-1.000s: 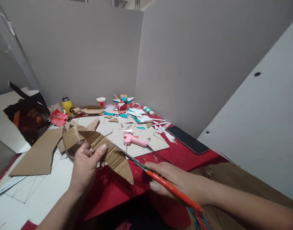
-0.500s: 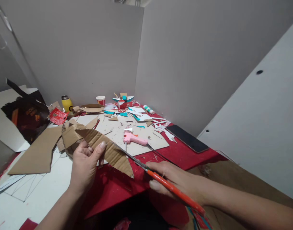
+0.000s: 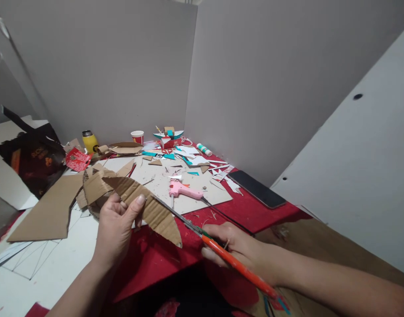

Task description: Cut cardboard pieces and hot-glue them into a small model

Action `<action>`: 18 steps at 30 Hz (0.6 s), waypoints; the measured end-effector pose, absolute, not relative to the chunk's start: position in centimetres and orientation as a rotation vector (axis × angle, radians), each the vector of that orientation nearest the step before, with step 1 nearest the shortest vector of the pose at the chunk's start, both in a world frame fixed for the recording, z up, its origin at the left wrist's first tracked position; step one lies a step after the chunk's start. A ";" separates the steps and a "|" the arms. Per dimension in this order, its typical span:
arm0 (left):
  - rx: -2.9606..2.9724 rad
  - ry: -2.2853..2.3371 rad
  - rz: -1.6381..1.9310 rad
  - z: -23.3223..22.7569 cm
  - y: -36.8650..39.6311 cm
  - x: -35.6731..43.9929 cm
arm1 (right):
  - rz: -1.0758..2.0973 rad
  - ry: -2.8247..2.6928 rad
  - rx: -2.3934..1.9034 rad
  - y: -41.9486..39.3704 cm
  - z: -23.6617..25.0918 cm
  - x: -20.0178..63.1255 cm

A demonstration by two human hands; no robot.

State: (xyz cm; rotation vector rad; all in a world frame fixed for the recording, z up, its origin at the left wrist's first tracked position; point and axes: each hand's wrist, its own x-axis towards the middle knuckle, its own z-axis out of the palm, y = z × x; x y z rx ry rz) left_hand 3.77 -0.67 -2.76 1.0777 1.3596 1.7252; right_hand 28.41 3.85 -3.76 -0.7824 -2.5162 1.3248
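Between thumb and fingers, my left hand (image 3: 119, 224) pinches a leaf-shaped piece of corrugated cardboard (image 3: 158, 220) held above the table edge. My right hand (image 3: 231, 242) grips a pair of scissors (image 3: 218, 248) with an orange-red handle. Their blades reach up and left and lie along the upper edge of the cardboard piece. Part of the right hand's fingers is hidden behind the handle. Just behind my left hand is a rounded cardboard construction (image 3: 94, 189) with strips across it.
A pink glue gun (image 3: 185, 190) with a black cord lies on a grey board (image 3: 218, 202). Paper scraps (image 3: 191, 160) are scattered around it. A phone (image 3: 256, 188) lies to the right. Behind stand a yellow bottle (image 3: 89, 141) and a paper cup (image 3: 137, 137); a large cardboard sheet (image 3: 46, 211) lies left.
The scissors' blades have moved slightly left along the cardboard's upper edge. My left hand keeps its hold, and the whole view has shifted a little.
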 end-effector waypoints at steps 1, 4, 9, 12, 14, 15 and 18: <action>1.081 1.363 1.722 -2.8 -0.7 3.8 | 1.333 -2.510 -0.793 3.8 -3.8 28.4; 1.084 1.355 1.717 -2.8 -0.6 3.9 | 1.257 -2.550 -0.833 3.7 -3.6 28.3; 1.084 1.393 1.671 -2.6 -0.8 4.7 | 0.946 -2.690 -0.942 3.3 -2.7 28.1; 1.078 1.399 1.659 -2.6 -1.0 5.0 | 1.014 -2.662 -0.939 3.2 -2.8 27.9; 1.080 1.421 1.647 -2.6 -1.0 5.0 | 1.093 -2.609 -0.910 3.2 -3.3 27.8; 1.080 1.432 1.640 -2.6 -1.0 4.9 | 1.132 -2.579 -0.896 3.2 -3.6 27.7; 1.063 1.414 1.635 -2.5 -1.1 4.8 | 1.211 -2.512 -0.861 3.1 -4.5 27.5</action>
